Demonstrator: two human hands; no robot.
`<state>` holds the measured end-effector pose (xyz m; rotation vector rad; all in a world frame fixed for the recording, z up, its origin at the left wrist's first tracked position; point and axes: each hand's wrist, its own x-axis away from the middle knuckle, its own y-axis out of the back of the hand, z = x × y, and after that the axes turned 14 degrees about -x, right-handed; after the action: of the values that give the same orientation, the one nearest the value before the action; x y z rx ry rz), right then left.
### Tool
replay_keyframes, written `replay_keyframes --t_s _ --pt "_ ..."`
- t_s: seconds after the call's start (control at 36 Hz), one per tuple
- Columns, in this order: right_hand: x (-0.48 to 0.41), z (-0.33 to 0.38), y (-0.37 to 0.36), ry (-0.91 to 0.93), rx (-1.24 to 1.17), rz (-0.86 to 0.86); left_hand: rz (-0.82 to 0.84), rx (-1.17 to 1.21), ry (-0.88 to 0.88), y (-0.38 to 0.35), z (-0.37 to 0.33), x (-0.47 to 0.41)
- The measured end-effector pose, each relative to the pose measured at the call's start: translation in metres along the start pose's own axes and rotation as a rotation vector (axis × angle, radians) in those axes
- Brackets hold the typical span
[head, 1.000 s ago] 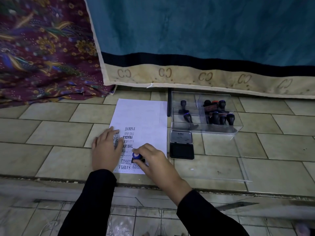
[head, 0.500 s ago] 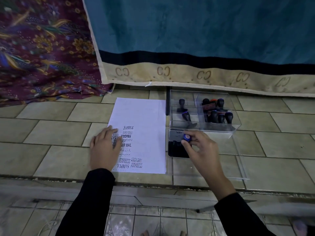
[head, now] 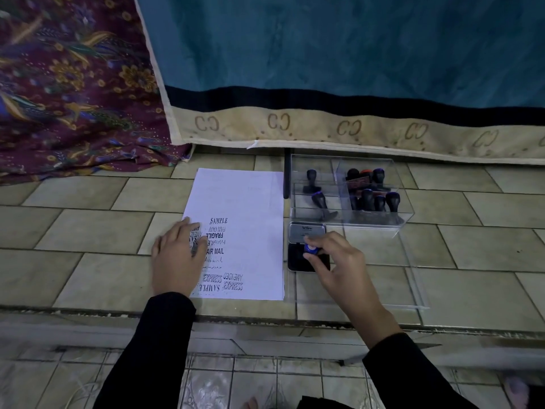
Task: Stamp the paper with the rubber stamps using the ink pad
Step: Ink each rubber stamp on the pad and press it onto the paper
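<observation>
A white sheet of paper (head: 247, 202) lies on the tiled ledge, its lower half covered with black stamped words. My left hand (head: 177, 258) rests flat on the paper's left edge, fingers straight. My right hand (head: 333, 261) pinches a rubber stamp with a blue-topped handle (head: 310, 248) and holds it down on the black ink pad (head: 295, 261), whose silver lid (head: 307, 230) stands open behind it. A clear plastic box (head: 348, 219) beyond the pad holds several more black-handled stamps (head: 371, 199).
The box's clear lid (head: 413, 290) lies flat on the tiles to the right of the pad. A teal cloth with a beige border (head: 324, 125) hangs behind, a patterned maroon fabric (head: 73, 98) at left. The ledge's front edge (head: 265, 317) drops to the floor.
My right hand lifted the stamp off the paper's lower part and carried it right to the ink pad, where it now presses down. My left hand stayed on the paper.
</observation>
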<state>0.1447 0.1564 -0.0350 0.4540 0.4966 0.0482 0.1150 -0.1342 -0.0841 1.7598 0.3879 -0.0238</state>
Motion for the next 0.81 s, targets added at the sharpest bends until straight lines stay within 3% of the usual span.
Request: replay_keyframes --t_s 0.56,0.64,0.81 --pt "-0.007 0.011 -0.001 -0.095 0.047 0.011 -0.010 0.002 -0.001 -0.003 0.001 0.000" --pt "-0.011 0.026 -0.019 -0.045 -0.075 -0.009 -0.017 0.002 -0.002 -0.002 0.001 -0.001" --pt "-0.022 0.047 -0.072 -0.003 -0.191 0.195 -0.008 -0.004 -0.007 -0.001 0.002 -0.001"
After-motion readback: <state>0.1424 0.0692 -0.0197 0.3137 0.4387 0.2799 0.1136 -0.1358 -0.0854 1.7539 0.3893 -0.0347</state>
